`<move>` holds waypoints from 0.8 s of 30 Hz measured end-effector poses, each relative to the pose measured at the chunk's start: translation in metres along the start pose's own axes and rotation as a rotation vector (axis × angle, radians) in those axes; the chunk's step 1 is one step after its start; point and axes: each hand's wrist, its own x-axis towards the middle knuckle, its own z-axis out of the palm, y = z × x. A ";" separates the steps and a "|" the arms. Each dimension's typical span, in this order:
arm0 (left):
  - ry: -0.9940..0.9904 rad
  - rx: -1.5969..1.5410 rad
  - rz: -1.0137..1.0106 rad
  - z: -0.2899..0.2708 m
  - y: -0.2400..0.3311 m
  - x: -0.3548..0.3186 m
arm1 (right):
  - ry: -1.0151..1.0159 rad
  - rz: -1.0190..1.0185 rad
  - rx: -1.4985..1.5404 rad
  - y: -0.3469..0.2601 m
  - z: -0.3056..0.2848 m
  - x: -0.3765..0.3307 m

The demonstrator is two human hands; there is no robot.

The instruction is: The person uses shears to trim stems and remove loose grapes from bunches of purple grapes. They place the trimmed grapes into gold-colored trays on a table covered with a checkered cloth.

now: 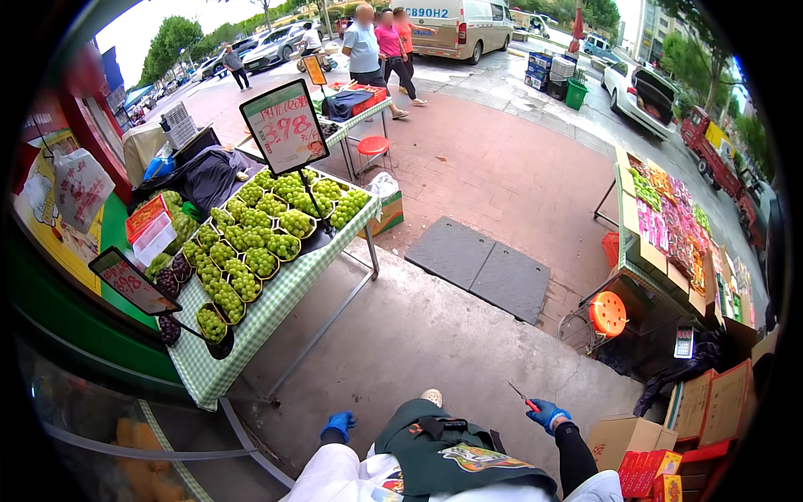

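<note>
My left hand (339,423), in a blue glove, hangs low beside my white-clothed leg with its fingers loosely apart and nothing visible in them. Out to the right, my right hand (548,413), also blue-gloved, is closed around the handle of a red-handled tool (532,405). The tool's thin, pointed metal end points up and left; its exact kind is too small to make out. A dark green apron (435,443) hangs at my front. Neither hand touches the fruit table (280,303) on the left, covered with a green checked cloth.
Green grapes (261,262) in small baskets fill that table, with price signs (286,127) on stands. At right are a stall of packaged goods (669,217), an orange stool (607,314) and cardboard boxes (724,402). Dark floor plates (478,268) lie ahead; people (365,52) walk beyond.
</note>
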 end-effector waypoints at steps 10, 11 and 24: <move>-0.130 0.247 0.461 0.173 0.351 0.023 | -0.176 0.525 -0.048 0.106 -0.095 0.106; -0.093 0.186 0.511 0.188 0.380 0.023 | -0.318 0.535 -0.163 0.113 -0.109 0.122; -0.110 1.061 0.379 0.261 0.379 0.093 | -0.106 0.102 -0.366 -0.120 -0.380 0.594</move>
